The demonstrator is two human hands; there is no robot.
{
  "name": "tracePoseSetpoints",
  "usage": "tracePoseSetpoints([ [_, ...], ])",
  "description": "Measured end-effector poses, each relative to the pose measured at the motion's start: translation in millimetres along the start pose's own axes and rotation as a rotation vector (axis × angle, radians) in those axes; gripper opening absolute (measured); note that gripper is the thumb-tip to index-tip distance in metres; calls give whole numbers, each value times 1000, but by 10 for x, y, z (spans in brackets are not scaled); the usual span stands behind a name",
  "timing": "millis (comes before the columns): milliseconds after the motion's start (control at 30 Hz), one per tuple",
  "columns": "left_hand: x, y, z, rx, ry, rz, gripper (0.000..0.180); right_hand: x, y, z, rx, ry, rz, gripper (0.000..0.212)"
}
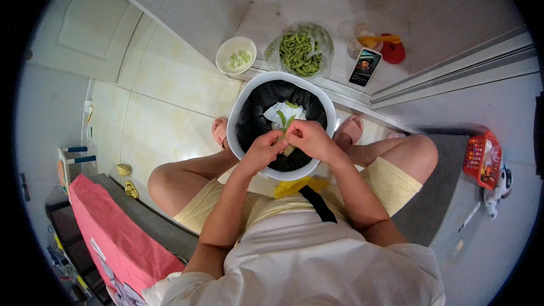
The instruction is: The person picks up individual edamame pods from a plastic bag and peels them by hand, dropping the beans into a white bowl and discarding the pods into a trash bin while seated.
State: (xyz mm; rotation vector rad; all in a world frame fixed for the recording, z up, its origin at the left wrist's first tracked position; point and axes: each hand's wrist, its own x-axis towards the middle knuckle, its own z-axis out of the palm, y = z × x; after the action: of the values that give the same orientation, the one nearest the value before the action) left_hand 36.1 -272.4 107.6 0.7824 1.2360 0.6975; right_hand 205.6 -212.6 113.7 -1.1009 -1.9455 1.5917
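My left hand [265,148] and my right hand [310,138] meet over a white bin [242,97] lined with a black bag. Their fingers are pinched together around a green soybean pod [289,122], whose tip sticks out beyond the fingertips. Part of the pod is hidden by the fingers. Below, crumpled white paper [287,112] and some green husks lie in the bin. Past its rim sits a clear plastic bag of soybean pods [300,51]. To that bag's left, a white bowl [222,56] contains several shelled green beans.
A phone [365,67] with a lit screen leans near a red object [393,51] and a yellow item [371,40] on the ledge. My knees flank the bin. Far right hangs a red basket [481,160]; pink cloth [116,232] lies at left.
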Motion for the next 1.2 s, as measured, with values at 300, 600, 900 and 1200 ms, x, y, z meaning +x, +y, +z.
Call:
tracePoseSetpoints([
  [300, 11, -33, 38, -52, 8, 152, 14, 37, 52, -15, 96, -41, 44, 24],
  [600, 2, 39, 115, -236, -67, 50, 11, -15, -109, 1, -54, 50, -18, 26],
  [900, 11, -28, 137, -365, -56, -19, 4, -71, -166, 39, -221, 7, -7, 29],
  [1200, 27, -106, 156, -469, -12, -87, 8, -61, -148, 134, -350, 68, -43, 32],
])
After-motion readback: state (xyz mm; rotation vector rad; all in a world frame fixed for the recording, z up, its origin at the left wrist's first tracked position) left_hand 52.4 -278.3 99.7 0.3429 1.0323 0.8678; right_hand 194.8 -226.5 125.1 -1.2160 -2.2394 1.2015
